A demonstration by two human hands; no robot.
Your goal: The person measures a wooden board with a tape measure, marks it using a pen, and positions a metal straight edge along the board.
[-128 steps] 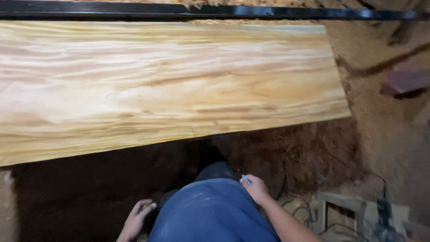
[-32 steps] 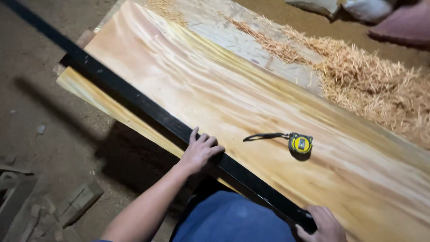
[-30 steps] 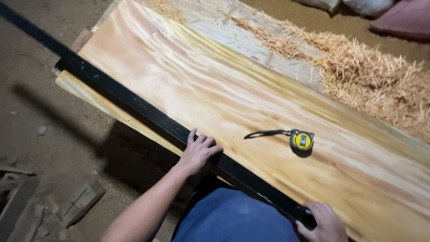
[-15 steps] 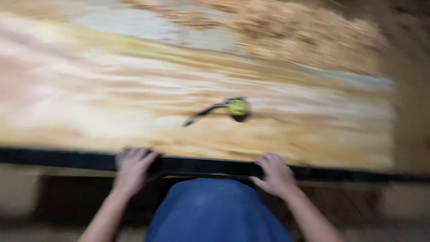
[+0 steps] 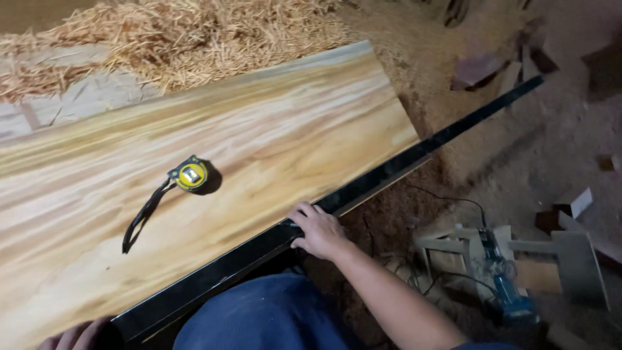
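A wide pale wooden board [image 5: 272,123] with wavy grain lies in front of me. A long black straightedge bar [image 5: 363,183] runs along its near edge and sticks out past the right end. My right hand [image 5: 317,230] presses down on the bar near its middle. My left hand [image 5: 78,336] shows only partly at the bottom left, gripping the bar's lower end. A yellow tape measure [image 5: 188,175] with a black wrist strap rests on the board, left of my right hand.
A heap of wood shavings [image 5: 194,32] lies behind the board. On the dirt floor to the right stand a blue power tool [image 5: 502,285] with a cable and a wooden jig [image 5: 570,256]; wood offcuts [image 5: 492,61] lie farther back.
My view has swung from the board's left end to its right end. Both hands stay on the black bar, which now lies along the near edge.
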